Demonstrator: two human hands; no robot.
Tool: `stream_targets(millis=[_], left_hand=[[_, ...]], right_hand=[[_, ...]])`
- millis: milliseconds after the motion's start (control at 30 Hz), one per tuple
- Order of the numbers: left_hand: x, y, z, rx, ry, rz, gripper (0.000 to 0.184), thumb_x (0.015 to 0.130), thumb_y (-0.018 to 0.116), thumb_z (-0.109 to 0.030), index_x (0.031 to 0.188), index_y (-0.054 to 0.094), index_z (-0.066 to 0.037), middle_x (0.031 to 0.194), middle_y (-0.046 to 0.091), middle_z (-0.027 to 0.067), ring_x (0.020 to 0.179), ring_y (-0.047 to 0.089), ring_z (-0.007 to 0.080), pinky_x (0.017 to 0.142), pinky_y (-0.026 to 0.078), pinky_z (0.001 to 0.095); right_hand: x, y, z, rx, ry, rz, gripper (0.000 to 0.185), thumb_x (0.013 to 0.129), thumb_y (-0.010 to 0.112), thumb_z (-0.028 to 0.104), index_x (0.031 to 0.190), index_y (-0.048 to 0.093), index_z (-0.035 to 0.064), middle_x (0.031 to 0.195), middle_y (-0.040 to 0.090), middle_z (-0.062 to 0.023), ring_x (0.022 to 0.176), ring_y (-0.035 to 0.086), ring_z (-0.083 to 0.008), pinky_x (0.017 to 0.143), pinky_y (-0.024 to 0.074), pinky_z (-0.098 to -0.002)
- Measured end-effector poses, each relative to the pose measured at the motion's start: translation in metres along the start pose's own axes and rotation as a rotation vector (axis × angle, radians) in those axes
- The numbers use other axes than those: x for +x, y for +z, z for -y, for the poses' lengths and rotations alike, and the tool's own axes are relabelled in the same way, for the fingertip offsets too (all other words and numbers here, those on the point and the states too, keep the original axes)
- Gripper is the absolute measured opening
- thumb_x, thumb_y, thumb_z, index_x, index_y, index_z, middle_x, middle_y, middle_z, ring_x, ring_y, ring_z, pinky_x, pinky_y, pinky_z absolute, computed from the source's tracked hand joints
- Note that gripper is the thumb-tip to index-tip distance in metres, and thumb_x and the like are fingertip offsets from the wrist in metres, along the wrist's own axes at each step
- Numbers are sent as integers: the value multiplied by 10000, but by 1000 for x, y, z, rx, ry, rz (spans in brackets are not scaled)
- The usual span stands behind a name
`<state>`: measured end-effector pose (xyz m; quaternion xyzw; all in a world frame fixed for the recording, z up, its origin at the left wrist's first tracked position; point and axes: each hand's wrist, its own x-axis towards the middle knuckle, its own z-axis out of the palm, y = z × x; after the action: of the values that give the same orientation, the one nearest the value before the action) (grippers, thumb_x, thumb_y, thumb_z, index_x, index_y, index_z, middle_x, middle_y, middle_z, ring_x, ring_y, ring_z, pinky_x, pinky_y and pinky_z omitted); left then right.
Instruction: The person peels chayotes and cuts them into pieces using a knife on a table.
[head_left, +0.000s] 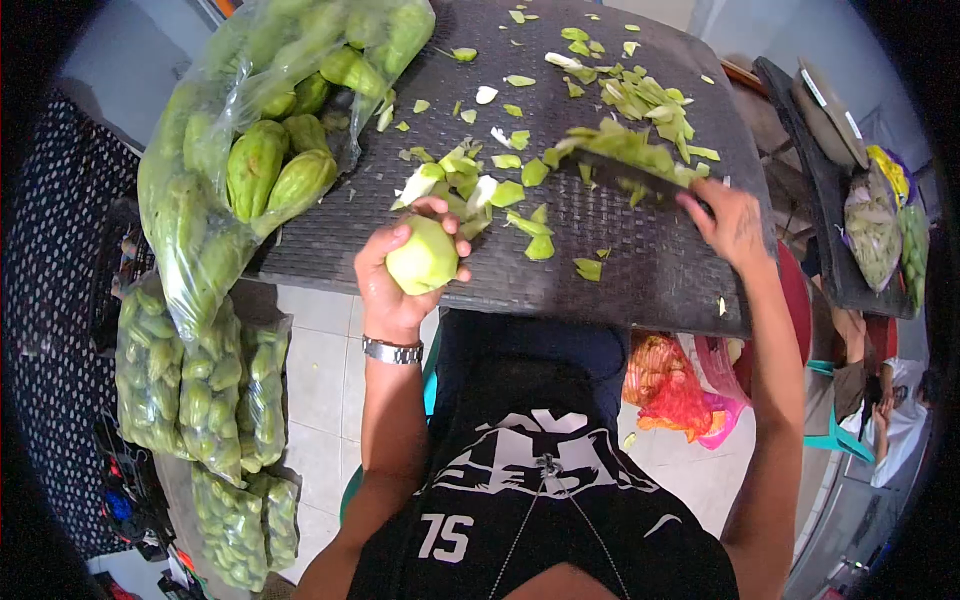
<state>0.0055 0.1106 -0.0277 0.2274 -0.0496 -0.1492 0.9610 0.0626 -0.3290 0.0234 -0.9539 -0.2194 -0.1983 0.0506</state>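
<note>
The dark, woven-textured counter (620,300) is filling the middle of the scene, and a clear plastic bag (215,110) is lying on its left side, overhanging the near corner and showing whole ribbed green fruits (253,170) at its opening. The right hand (738,222) is holding a knife (640,181) over the counter, its fingers closing around the handle and the blade pointing left. The left hand (388,292) is cupping 1 peeled fruit (422,258) above the counter's near edge, its fingers wrapping around the sides. This fruit is seeming firm, fairly light and probably slick on its bare flesh, so it is calling for a hold around its wide middle. It is looking rounded, pale green and faintly faceted. Green peelings (645,100) are lying scattered over the counter, heaping mostly beyond the knife and beside the left hand.
</note>
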Motion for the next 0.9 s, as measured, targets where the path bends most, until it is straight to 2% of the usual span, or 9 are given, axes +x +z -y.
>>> stream_targets(millis=[167, 267, 333, 400, 433, 600, 733, 867, 900], left_hand=[[7, -9, 3, -100, 4, 15, 559, 866, 659, -350, 1267, 545, 23, 1070, 611, 166, 937, 653, 347, 680, 628, 470], [7, -13, 3, -148, 17, 51, 569, 867, 655, -364, 1276, 538, 13, 1076, 596, 156, 953, 641, 337, 696, 624, 468], [7, -14, 5, -167, 26, 81, 576, 866, 654, -372, 1282, 533, 7, 1079, 582, 148, 960, 632, 330, 706, 619, 467], [8, -15, 5, -183, 41, 127, 582, 863, 655, -378, 1285, 529, 3, 1082, 565, 141, 965, 624, 325, 713, 612, 464], [6, -16, 4, -147, 50, 156, 583, 878, 666, -364, 1320, 486, -29, 1109, 516, 111, 980, 532, 287, 714, 597, 436], [4, -18, 9, -263, 128, 276, 597, 851, 669, -381, 1301, 483, -36, 1065, 511, 120, 957, 541, 296, 687, 610, 461], [0, -22, 9, -288, 157, 321, 590, 843, 685, -370, 1283, 459, -49, 1040, 502, 114, 940, 537, 295, 679, 623, 464], [-1, -22, 8, -293, 170, 290, 580, 842, 689, -368, 1272, 462, -50, 1036, 501, 114, 942, 536, 300, 690, 631, 474], [0, -21, 7, -293, 171, 285, 578, 843, 688, -368, 1270, 464, -50, 1036, 501, 114, 942, 536, 301, 694, 633, 477]], right_hand=[[52, 6, -5, -53, 122, -105, 197, 951, 698, 296, 1023, 713, 114, 941, 720, -153, 853, 698, -396, 703, 553, -455], [28, -15, 29, 59, 192, -74, 217, 950, 701, 309, 1004, 720, 100, 933, 728, -153, 832, 706, -390, 699, 555, -451], [-11, -20, 44, 99, 43, -103, 210, 931, 731, 280, 968, 717, 73, 914, 732, -159, 788, 708, -385, 673, 552, -447], [-45, -27, 69, 169, 7, -61, 187, 899, 769, 233, 938, 712, 59, 872, 722, -159, 745, 706, -371, 645, 547, -439], [-56, -33, 81, 198, 27, -17, 173, 887, 780, 214, 928, 708, 62, 849, 714, -152, 727, 703, -363, 634, 544, -435], [-66, -45, 109, 187, -47, 148, 166, 858, 788, 216, 894, 695, 83, 733, 622, -101, 655, 655, -325, 576, 509, -428], [-44, -26, 89, 185, -129, 102, 160, 869, 767, 238, 868, 697, 95, 722, 605, -96, 658, 645, -315, 579, 505, -427], [-20, -9, 53, 169, -96, 73, 207, 918, 735, 288, 899, 697, 85, 840, 699, -127, 743, 692, -343, 624, 529, -432], [-14, -2, 43, 111, -27, 41, 217, 925, 729, 299, 916, 697, 85, 855, 704, -140, 755, 695, -355, 631, 532, -440]])
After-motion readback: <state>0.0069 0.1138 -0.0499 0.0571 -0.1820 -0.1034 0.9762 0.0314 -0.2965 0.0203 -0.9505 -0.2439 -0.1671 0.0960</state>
